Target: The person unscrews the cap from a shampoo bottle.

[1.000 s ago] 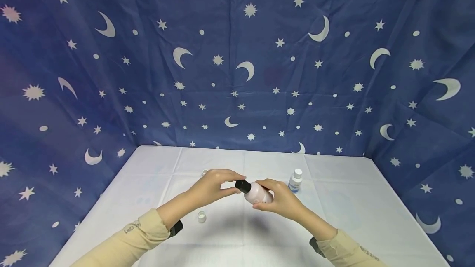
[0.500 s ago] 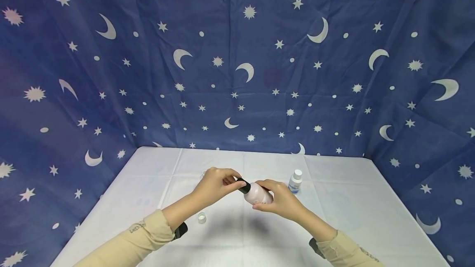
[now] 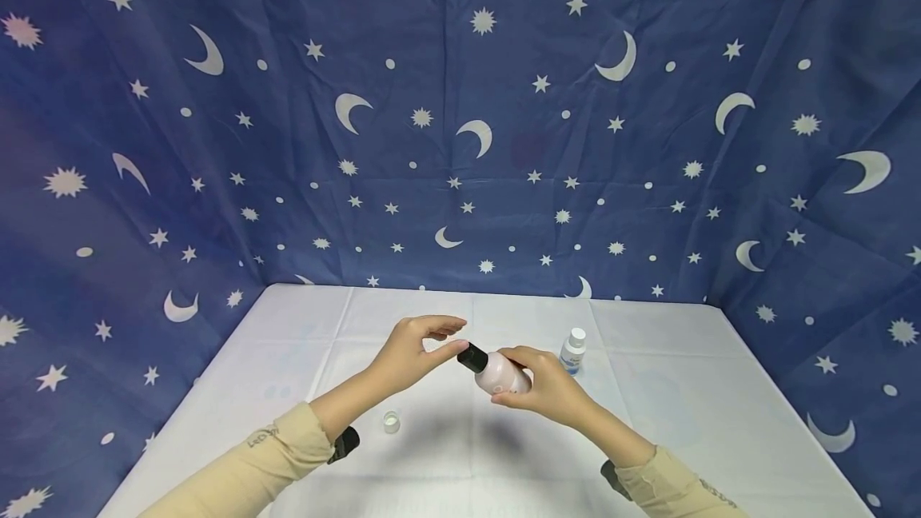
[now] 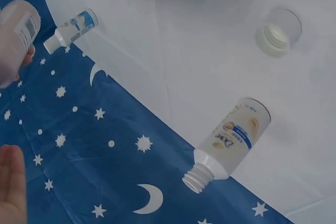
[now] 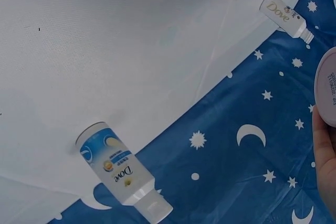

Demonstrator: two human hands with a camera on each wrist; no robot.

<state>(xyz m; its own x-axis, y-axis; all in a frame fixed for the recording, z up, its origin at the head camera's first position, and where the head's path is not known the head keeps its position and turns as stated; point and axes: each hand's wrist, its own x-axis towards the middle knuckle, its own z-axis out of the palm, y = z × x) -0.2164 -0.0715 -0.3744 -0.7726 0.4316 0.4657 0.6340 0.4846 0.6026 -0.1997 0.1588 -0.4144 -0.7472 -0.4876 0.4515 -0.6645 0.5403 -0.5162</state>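
Note:
My right hand [image 3: 543, 382] grips a pale pink bottle [image 3: 498, 376] round its body and holds it tilted above the table. Its black cap [image 3: 472, 357] points up and to the left. Beside that cap is my left hand [image 3: 410, 350], its thumb tip right at the cap and its fingers stretched out above, apart from it. The left wrist view shows the extended fingers [image 4: 11, 182] at its left edge, with the pink bottle's base above them.
A capped white and blue Dove bottle [image 3: 572, 352] stands behind my right hand. A white Dove bottle [image 4: 231, 142] with a bare threaded neck is hidden behind my left hand in the head view. A small whitish cap [image 3: 392, 422] lies on the white tablecloth [image 3: 647, 438].
My left fingers close on the black cap half a second ago, then spread off it again. The right hand keeps the pink bottle nearly still.

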